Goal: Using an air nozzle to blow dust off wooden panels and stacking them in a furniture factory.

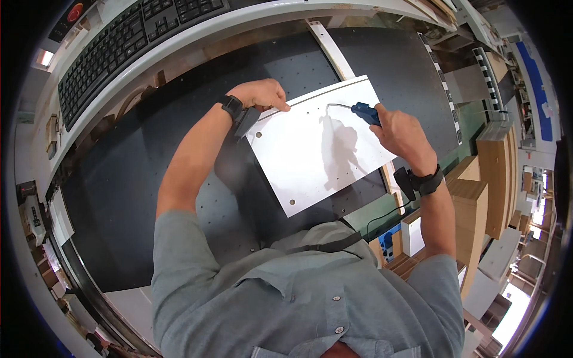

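Note:
A white rectangular panel with small drilled holes lies on a dark perforated machine bed. My left hand rests on the panel's far left edge, fingers curled over it. My right hand grips a blue-handled air blow gun. Its thin bent metal nozzle points over the panel's upper part. Both wrists wear black bands with small black devices.
A black keyboard sits on the curved white console beyond the bed. A red round button is at the far left of it. Stacks of wooden boards stand to the right. A black cable runs along the bed's right edge.

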Demonstrator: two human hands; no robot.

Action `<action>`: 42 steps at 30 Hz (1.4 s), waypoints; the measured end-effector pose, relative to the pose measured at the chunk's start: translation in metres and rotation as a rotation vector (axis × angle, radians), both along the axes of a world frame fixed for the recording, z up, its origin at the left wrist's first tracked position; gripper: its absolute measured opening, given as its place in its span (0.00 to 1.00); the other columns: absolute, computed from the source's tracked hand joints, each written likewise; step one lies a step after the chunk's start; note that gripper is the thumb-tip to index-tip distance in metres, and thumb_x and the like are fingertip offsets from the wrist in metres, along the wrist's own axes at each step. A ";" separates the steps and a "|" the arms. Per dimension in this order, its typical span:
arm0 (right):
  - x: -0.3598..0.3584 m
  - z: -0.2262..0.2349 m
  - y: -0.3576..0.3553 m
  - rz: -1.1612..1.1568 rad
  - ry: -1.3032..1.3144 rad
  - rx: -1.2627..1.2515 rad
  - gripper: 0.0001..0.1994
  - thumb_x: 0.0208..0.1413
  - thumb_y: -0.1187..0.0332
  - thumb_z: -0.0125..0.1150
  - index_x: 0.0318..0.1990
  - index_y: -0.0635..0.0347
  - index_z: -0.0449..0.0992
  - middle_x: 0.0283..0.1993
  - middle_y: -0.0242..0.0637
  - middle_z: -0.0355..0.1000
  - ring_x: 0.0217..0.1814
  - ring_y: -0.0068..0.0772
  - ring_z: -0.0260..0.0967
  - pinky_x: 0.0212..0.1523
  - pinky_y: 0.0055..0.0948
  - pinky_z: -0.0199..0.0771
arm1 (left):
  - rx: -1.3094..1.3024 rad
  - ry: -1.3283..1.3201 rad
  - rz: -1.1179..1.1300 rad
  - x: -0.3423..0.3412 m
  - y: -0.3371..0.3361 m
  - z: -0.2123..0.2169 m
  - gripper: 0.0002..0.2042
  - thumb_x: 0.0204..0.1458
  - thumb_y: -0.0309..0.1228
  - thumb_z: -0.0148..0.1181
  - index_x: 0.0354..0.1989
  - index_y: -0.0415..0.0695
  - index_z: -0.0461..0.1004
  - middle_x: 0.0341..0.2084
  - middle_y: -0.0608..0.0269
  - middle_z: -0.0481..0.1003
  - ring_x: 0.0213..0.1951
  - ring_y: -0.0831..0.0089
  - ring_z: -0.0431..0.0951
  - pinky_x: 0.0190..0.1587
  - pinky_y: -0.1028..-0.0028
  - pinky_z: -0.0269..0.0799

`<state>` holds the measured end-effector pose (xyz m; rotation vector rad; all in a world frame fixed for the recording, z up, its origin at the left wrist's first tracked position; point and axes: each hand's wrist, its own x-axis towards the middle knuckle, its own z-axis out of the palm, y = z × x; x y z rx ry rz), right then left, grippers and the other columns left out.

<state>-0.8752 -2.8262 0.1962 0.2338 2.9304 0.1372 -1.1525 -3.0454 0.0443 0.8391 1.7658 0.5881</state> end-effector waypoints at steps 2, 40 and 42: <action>0.001 -0.001 -0.001 0.008 0.016 0.006 0.15 0.59 0.62 0.69 0.42 0.64 0.72 0.27 0.50 0.77 0.33 0.57 0.79 0.35 0.50 0.78 | 0.003 0.014 -0.008 0.000 0.001 -0.003 0.14 0.56 0.40 0.72 0.37 0.39 0.85 0.24 0.65 0.78 0.24 0.76 0.75 0.26 0.72 0.70; 0.143 0.021 -0.052 -0.161 -0.242 -0.235 0.17 0.58 0.63 0.70 0.48 0.61 0.72 0.28 0.48 0.76 0.33 0.57 0.77 0.34 0.51 0.75 | 0.033 0.101 -0.026 -0.008 0.009 -0.024 0.15 0.57 0.43 0.71 0.39 0.43 0.87 0.26 0.64 0.81 0.27 0.75 0.78 0.31 0.72 0.73; 0.145 0.019 -0.053 -0.161 -0.247 -0.238 0.17 0.58 0.63 0.70 0.48 0.61 0.72 0.28 0.48 0.77 0.33 0.57 0.77 0.34 0.51 0.75 | 0.036 0.103 -0.023 -0.006 0.008 -0.023 0.15 0.57 0.43 0.71 0.39 0.43 0.87 0.26 0.65 0.81 0.27 0.75 0.78 0.31 0.72 0.74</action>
